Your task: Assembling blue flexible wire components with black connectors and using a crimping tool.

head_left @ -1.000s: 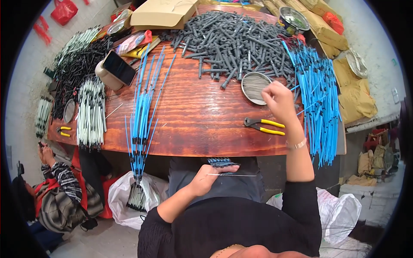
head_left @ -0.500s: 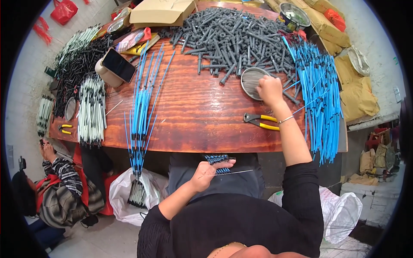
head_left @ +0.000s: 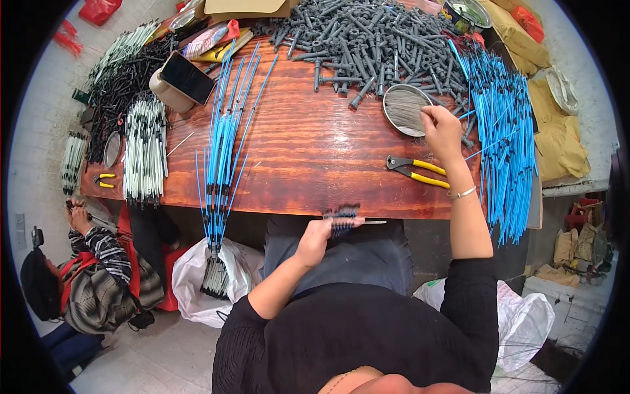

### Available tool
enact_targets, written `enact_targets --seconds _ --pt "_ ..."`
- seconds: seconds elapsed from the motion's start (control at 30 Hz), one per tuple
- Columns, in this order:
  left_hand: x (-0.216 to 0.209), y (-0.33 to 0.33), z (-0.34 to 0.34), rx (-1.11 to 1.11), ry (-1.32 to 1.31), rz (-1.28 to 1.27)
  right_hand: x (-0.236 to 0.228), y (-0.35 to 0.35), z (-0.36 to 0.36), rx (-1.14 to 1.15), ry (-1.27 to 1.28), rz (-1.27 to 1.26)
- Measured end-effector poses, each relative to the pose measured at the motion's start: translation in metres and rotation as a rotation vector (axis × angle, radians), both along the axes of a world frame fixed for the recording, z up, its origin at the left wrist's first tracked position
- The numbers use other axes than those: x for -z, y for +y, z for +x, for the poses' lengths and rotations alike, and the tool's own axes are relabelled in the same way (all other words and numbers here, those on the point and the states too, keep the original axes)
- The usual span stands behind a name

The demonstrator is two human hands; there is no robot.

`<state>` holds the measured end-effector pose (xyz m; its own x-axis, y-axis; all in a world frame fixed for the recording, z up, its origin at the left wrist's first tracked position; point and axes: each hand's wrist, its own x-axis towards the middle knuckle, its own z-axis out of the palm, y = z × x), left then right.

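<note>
Over my lap, near the table's front edge, my left hand [head_left: 315, 240] is closed on a bundle of small black-and-blue parts [head_left: 344, 222], blurred by motion. A thin pale rod [head_left: 375, 222] sticks out to the right of it. My right hand [head_left: 442, 131] is at the right rim of a round metal bowl [head_left: 387, 118] heaped with thin grey wire pins [head_left: 405, 108]. Its thumb and fingers are pinched together, and whatever is between them is too small to make out. Yellow-handled pincers [head_left: 420, 169] lie just below that hand.
A big pile of grey plastic bolt-like parts [head_left: 374, 43] covers the table's far side. Blue stick bundles lie at right [head_left: 505, 144] and left of centre [head_left: 223, 144]. A phone [head_left: 188, 77] leans nearby. At left, another person [head_left: 98, 276] works with both hands.
My right hand has drawn back from inside the bowl to its right rim, fingers pinched. My left hand's bundle has turned. The whole view has shifted slightly.
</note>
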<state>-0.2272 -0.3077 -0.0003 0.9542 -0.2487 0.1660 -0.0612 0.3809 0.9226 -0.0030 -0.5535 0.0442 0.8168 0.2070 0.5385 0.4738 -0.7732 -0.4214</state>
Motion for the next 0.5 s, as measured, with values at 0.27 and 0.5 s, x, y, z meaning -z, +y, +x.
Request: enact_targets --seconds 0.27,0.5 --pt "-0.004 0.012 0.016 0.058 0.289 0.080 -0.055 0.015 -0.070 -0.244 0.389 0.250" --pt "-0.025 0.006 0.021 0.046 0.313 0.047 -0.078 0.040 -0.122 -0.618 0.372 0.087"
